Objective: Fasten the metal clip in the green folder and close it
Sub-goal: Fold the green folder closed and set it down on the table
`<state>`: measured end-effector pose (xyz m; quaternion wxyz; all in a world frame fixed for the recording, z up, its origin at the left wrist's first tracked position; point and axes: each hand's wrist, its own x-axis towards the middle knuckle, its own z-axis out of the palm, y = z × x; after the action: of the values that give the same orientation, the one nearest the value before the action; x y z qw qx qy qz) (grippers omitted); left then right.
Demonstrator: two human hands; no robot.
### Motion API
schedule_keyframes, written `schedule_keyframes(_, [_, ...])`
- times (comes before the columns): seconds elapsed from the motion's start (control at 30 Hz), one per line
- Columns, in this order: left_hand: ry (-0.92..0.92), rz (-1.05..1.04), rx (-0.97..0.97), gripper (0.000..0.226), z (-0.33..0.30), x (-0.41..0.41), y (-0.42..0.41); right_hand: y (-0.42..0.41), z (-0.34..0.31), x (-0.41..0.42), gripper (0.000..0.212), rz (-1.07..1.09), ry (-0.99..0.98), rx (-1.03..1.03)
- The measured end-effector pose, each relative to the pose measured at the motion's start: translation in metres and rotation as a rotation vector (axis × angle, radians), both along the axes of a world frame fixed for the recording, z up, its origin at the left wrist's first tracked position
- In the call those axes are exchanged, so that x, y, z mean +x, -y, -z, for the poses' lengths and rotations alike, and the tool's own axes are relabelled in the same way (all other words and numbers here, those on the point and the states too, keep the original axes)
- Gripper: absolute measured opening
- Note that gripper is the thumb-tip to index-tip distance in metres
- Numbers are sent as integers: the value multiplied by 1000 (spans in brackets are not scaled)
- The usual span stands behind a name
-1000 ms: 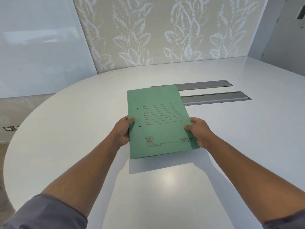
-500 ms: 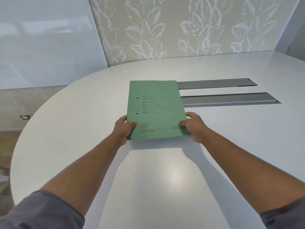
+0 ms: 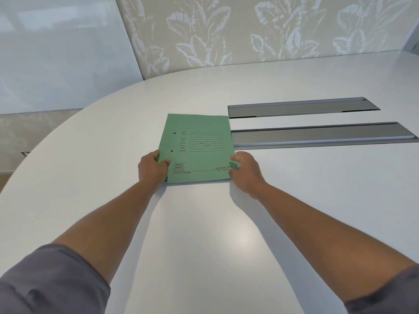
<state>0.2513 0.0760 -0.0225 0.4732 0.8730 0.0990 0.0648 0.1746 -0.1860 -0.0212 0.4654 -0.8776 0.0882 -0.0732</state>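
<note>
Green folder (image 3: 197,148) sits shut, flat on the white table (image 3: 90,177) mid-frame. Left hand (image 3: 153,169) and right hand (image 3: 246,173) each pinch a near corner, probably to square it up. Clip's hidden inside.

Closed green folder (image 3: 199,150) flat on white table (image 3: 90,177), left hand (image 3: 153,169) and right hand (image 3: 246,172) gripping near corners

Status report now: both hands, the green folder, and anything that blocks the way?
Left hand and right hand grip near corners of green folder. Folder closed, flat on white table. Metal clip not visible. Nothing in the way.
</note>
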Motion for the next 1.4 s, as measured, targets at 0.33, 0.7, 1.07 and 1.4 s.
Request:
schedule_keyframes(0.33, [-33, -27, 336, 22, 6, 32, 8, -24, 13, 25, 21, -99, 47, -315])
schedule_keyframes(0.7, [3, -52, 348, 41, 20, 43, 7, -23, 30, 33, 27, -76, 30, -451])
schedule_keyframes(1.07, [64, -26, 359, 23, 23, 41, 6, -24, 25, 32, 27, -31, 14, -437])
schedule_keyframes(1.4, [92, 15, 529, 29, 10, 27, 13, -22, 16, 29, 33, -50, -32, -403])
